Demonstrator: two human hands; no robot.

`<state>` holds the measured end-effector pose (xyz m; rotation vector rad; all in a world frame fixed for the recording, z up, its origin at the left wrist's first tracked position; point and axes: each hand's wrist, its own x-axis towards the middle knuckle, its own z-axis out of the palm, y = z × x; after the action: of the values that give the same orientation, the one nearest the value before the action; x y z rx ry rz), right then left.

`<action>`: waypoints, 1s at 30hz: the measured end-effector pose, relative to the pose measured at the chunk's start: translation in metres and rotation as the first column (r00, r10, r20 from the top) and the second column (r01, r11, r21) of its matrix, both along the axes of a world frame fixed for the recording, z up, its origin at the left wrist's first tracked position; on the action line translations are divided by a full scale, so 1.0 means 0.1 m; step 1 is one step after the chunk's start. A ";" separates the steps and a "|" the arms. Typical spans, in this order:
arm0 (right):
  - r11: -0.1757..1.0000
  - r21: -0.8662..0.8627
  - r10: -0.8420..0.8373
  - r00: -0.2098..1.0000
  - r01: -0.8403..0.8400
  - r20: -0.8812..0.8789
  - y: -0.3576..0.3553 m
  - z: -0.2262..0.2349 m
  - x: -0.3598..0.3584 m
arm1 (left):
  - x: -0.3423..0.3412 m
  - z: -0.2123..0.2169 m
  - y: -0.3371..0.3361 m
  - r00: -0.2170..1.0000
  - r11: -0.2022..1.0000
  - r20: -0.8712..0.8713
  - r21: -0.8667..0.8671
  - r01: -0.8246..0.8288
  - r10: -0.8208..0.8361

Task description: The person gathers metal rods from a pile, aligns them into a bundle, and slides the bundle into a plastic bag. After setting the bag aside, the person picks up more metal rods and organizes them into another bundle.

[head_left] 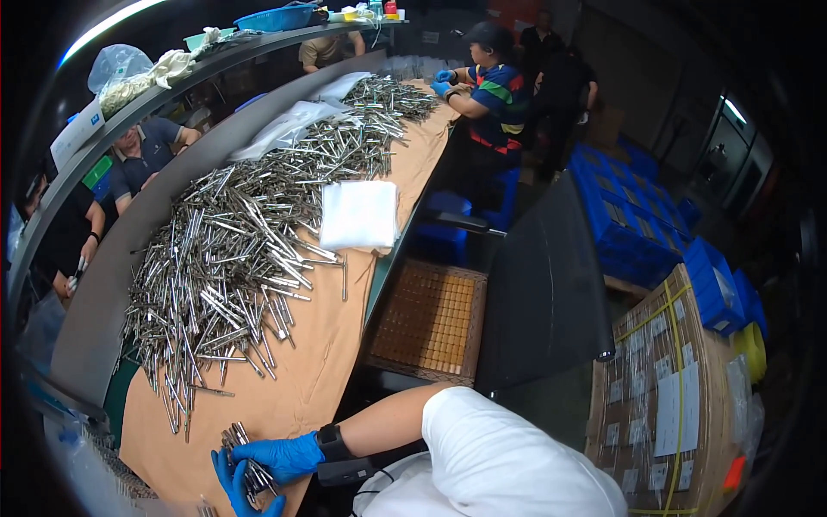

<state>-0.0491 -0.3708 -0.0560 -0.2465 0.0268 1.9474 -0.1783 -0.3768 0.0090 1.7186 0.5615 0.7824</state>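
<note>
Both my hands wear blue gloves and meet at the near end of the table, around a bundle of slim metal drill bits (250, 479). My right hand (289, 455) comes in from the right, a black band on its wrist, with its fingers on the top of the bundle. My left hand (234, 488) wraps the bundle from below; its forearm is out of sight. Beyond them a long heap of loose drill bits (233, 250) covers much of the tan-covered table (327, 370). Several more bits (207, 510) show at the bottom edge.
A white stack of folded sheets (359, 214) lies beside the heap. Clear plastic bags (293, 125) rest farther back. A grey barrier (95, 284) borders the left side. A black chair (543, 293), blue crates (624, 215) and a wrapped pallet (655, 396) stand right. Co-workers (495, 95) are around the table.
</note>
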 end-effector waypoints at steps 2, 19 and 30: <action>1.000 0.005 -0.030 0.996 0.029 0.082 -0.03 0.12 0.03 | -0.12 0.12 -0.03 0.985 1.000 -0.170 0.024 0.011 -0.006; 0.490 0.822 -0.737 0.367 -0.288 0.568 0.33 -0.08 0.03 | -0.03 -0.10 0.64 0.980 0.965 -0.138 0.201 0.167 -0.141; 0.796 0.387 -0.227 0.365 -0.464 0.903 0.21 0.29 0.20 | 0.09 -0.29 0.59 0.996 0.991 -0.034 0.112 -0.072 0.076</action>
<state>-0.0295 -0.3495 -0.0273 -0.9339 -1.4286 1.5682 -0.1690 -0.3180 -0.0200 1.8265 0.6214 0.8481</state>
